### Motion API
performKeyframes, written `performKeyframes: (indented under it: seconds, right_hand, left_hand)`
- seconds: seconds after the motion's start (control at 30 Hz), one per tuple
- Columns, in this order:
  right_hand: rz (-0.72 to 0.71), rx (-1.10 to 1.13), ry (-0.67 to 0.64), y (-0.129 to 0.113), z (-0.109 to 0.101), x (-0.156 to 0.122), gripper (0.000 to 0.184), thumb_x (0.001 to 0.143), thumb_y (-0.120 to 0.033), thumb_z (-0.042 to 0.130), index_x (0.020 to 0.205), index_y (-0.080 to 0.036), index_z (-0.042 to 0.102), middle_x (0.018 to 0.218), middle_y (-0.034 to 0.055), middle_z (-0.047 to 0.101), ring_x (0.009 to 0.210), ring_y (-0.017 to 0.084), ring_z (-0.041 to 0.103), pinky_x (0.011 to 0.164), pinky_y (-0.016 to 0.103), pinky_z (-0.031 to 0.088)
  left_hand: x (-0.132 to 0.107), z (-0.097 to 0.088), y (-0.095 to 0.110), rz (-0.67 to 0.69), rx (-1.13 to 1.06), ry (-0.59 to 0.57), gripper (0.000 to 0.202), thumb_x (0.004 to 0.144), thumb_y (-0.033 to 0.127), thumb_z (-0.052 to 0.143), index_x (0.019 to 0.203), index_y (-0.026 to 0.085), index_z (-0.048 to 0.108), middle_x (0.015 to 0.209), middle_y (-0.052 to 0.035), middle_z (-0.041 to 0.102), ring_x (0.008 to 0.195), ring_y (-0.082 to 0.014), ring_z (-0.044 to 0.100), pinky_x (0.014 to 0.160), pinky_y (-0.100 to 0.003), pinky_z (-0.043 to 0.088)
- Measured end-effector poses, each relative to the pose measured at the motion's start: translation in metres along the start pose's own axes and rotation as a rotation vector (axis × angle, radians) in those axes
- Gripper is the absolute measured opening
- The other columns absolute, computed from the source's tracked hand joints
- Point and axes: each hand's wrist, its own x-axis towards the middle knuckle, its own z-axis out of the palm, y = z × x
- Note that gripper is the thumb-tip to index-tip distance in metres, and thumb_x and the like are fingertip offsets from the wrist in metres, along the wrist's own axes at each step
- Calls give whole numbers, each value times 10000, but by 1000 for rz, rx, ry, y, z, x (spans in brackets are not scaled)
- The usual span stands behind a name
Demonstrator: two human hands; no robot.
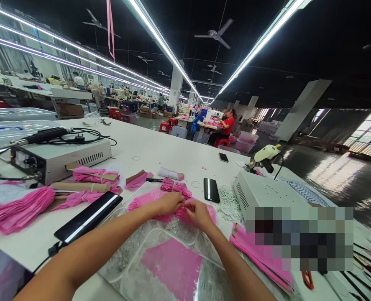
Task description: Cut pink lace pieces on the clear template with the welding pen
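Observation:
My left hand [172,203] and my right hand [198,214] meet fingertip to fingertip over pink fabric pieces [147,200]. Both sets of fingers are pinched closed; what sits between them is too small to make out. Under the fabric and my forearms lies a clear plastic box or lid [131,267], with a flat pink piece [172,265] showing in its near part. Just beyond my left hand is a tied bundle of pink strips [175,187]. A tangle of pale elastic or string loops [229,204] lies to the right of my right hand.
A phone [211,190], a second phone [223,157] and a black marker [154,180] lie on the white table [160,146]. A grey device [69,156] and a long black glossy slab [88,217] are left. Another grey box [269,194] and folded pink fabric [260,259] are right.

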Motion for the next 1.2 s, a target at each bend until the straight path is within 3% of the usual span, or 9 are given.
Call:
performKeyframes:
  seconds: [0.2,0.67,1.03,1.2]
  right_hand:
    - [45,73,-56,2,4,1,281,899,-370,583,1067,-147,619,1055,55,646,878,160,633,760,345,549]
    - [186,347,-64,16,6,2,341,887,-368,598,1152,-153,595,1173,70,613,985,208,622,811,385,548]
    - [302,593,-25,22,-2,0,325,903,-365,578,1151,-154,583,1133,72,620,954,186,628,806,383,552]
    - [305,652,20,17,-7,-4,330,904,-360,579,1163,-157,577,1145,76,615,962,187,626,810,387,551]
  left_hand:
    - [-3,0,3,-40,-20,-9,275,949,330,574,1150,142,587,1126,-79,615,962,-195,626,832,-396,544]
    - [-3,11,6,-148,32,58,286,948,333,576,1162,144,582,1133,-81,612,959,-196,627,826,-394,546]
    - [-13,8,27,15,143,107,234,945,298,578,1131,159,604,1188,-83,596,1074,-220,588,919,-437,505]
    - [-14,17,26,-45,197,92,260,945,323,577,1139,151,597,1158,-86,606,1009,-206,611,876,-416,525]
